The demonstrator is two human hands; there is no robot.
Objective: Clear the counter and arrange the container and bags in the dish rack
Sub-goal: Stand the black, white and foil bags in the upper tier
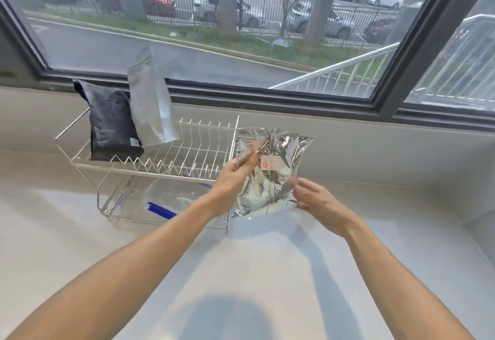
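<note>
A shiny silver foil bag [270,171] with a small white label is held upright just right of the wire dish rack [160,163]. My left hand [233,179] pinches its left edge. My right hand [318,200] touches its lower right edge with fingers spread. On the rack's upper tier a black bag [112,125] and a matte silver pouch [150,104] stand leaning at the left. A clear container with a blue lid edge [163,205] lies on the rack's lower tier.
The pale counter [267,272] stretches in front of and to the right of the rack. A low backsplash ledge and a large window [241,31] run along the back. The counter's right edge drops off at the far right.
</note>
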